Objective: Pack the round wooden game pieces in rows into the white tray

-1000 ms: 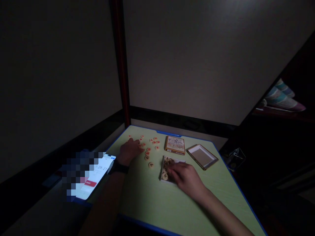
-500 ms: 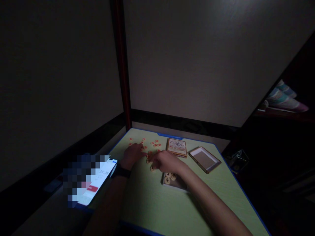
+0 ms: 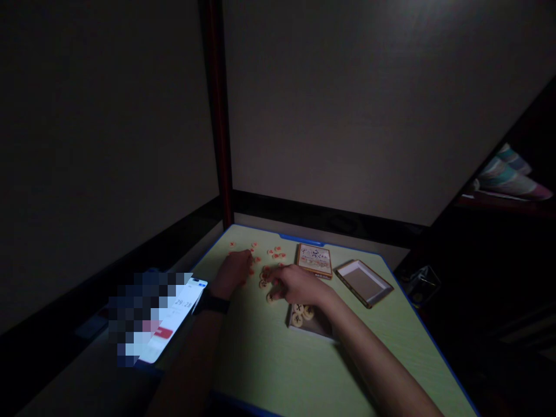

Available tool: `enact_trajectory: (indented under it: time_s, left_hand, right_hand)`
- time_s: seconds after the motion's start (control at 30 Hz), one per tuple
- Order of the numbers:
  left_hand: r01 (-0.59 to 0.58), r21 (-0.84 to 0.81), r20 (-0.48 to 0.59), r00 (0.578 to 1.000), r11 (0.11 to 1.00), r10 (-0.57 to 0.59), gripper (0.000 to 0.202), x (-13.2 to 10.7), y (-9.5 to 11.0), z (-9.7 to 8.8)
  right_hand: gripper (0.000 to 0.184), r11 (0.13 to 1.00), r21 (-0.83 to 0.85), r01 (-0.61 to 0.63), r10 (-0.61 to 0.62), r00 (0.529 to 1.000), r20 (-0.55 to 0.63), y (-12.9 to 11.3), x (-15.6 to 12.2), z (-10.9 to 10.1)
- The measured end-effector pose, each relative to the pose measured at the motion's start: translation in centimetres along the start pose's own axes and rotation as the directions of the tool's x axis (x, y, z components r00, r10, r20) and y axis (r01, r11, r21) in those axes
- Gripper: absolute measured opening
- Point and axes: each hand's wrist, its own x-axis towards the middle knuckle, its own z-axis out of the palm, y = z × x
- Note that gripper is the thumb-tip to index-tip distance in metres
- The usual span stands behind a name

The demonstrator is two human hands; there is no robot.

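Round Chinese chess pieces with red marks lie scattered on the green table, several of them between and beyond my hands. My left hand, with a dark band at the wrist, is low among the red pieces. Its fingers are curled together, and whatever is under them is hidden. My right hand reaches in from the right, its index finger and thumb apart beside a dark-marked piece. Another dark-marked piece lies just below its fingertips. Under the right wrist, a shallow tray holds several dark-marked pieces.
A printed box stands at the back of the table, with an upturned open lid to its right. A lit phone is at the left edge. Walls rise behind the table. Folded cloth lies on a shelf at right.
My left hand's fingers have drawn back from the middle pieces and curled in. The right hand's thumb and index finger are slightly further apart. The view has shifted a little.
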Motion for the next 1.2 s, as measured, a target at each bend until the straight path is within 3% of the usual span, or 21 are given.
enact_trajectory:
  time_s: [0.13, 0.23, 0.3, 0.43, 0.57, 0.7, 0.9, 1.2]
  left_hand:
    - [0.008, 0.024, -0.033, 0.999, 1.000, -0.008, 0.030, -0.3, 0.3, -0.5]
    - [0.027, 0.028, -0.034, 0.999, 0.999, -0.026, 0.029, -0.6, 0.9, -0.9]
    - [-0.023, 0.045, -0.010, 1.000, 0.999, 0.024, 0.026, -0.8, 1.3, -1.1]
    - [-0.174, 0.059, 0.076, 0.983, 0.983, 0.170, 0.021, -1.1, 1.9, -1.2]
    - [-0.251, 0.020, 0.169, 0.955, 0.968, 0.244, 0.016, -1.9, 2.6, -1.4]
    - [-0.324, -0.014, 0.258, 0.913, 0.946, 0.316, 0.022, -2.4, 2.8, -1.3]
    - [-0.308, -0.013, 0.297, 0.907, 0.951, 0.298, 0.019, -2.2, 2.7, -0.6]
    - [-0.339, -0.056, 0.303, 0.890, 0.939, 0.340, 0.010, -1.5, 1.9, 0.4]
  right_hand:
    - [0.034, 1.000, -0.001, 0.018, -0.018, 1.000, 0.018, 0.0, 0.0, 0.3]
    - [0.016, 0.998, -0.049, 0.048, -0.045, 0.997, 0.062, -0.4, 0.4, 1.4]
    - [0.013, 0.994, -0.088, 0.066, -0.059, 0.996, 0.071, -0.6, 0.6, 2.2]
    - [0.024, 0.992, -0.112, 0.051, -0.048, 0.998, 0.033, -1.1, 0.4, 1.9]
    - [0.023, 0.997, -0.059, -0.042, 0.038, 0.997, -0.066, -1.4, -1.9, -1.0]
    - [0.021, 0.994, 0.011, -0.108, 0.109, 0.993, -0.036, -0.5, -6.5, -3.1]
    - [0.027, 0.972, 0.168, -0.164, 0.164, 0.986, 0.016, 1.4, -11.3, -1.5]
    - [0.033, 0.908, 0.348, -0.234, 0.222, 0.972, 0.074, 2.1, -11.1, 0.4]
